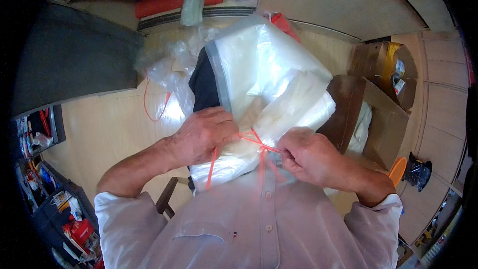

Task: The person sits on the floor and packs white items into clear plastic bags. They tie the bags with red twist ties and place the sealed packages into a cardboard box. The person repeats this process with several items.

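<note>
A bundle of clear plastic film or bags (239, 67) lies before me, against my body. Orange-red plastic string (262, 147) runs across the bundle, with a crossing or knot between my hands and loose ends hanging down. My left hand (209, 132) is closed on the string at the left of the crossing; one end trails below it. My right hand (308, 153) is closed on the string at the right. Fingertips of both hands are partly hidden. Dark cloth (205, 82) shows under the bundle's left side.
Crumpled clear plastic (179, 63) and a loop of string (148, 108) lie on the wood-look floor at left. Open cardboard boxes (388, 127) stand at right. A dark panel (78, 52) is upper left. A red roll (164, 3) lies in the cabinet ahead. Drawers (59, 209) hold small goods.
</note>
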Demonstrator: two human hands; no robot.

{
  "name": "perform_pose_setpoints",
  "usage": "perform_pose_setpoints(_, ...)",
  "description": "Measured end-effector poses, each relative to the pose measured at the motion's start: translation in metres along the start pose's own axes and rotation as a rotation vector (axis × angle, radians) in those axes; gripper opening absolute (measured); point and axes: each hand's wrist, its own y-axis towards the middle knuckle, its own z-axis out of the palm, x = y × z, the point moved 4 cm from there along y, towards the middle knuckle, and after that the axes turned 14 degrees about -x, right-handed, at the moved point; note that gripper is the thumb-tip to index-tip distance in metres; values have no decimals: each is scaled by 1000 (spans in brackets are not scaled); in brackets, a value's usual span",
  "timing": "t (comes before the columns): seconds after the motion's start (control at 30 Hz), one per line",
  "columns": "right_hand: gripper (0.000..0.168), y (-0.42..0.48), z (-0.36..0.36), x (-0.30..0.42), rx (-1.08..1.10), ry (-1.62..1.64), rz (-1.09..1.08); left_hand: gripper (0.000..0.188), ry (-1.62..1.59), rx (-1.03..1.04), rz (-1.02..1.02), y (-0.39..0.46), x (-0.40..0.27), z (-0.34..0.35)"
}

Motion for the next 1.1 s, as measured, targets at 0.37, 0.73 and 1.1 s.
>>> perform_pose_setpoints(0.37, 11, -4, 19, -2, -313, 681, 403, 10, -818, -2, -719, -7, 29, 9)
perform_pose_setpoints(0.73, 6, -11, 33, 0, -308, 960, 531, 24, -1382, 25, -1000, 13, 28, 14)
perform_pose_setpoints(1.1, 13, -25, 32, -6, -429, 874, 498, 21, -1167, 144, -920, 20, 31, 31)
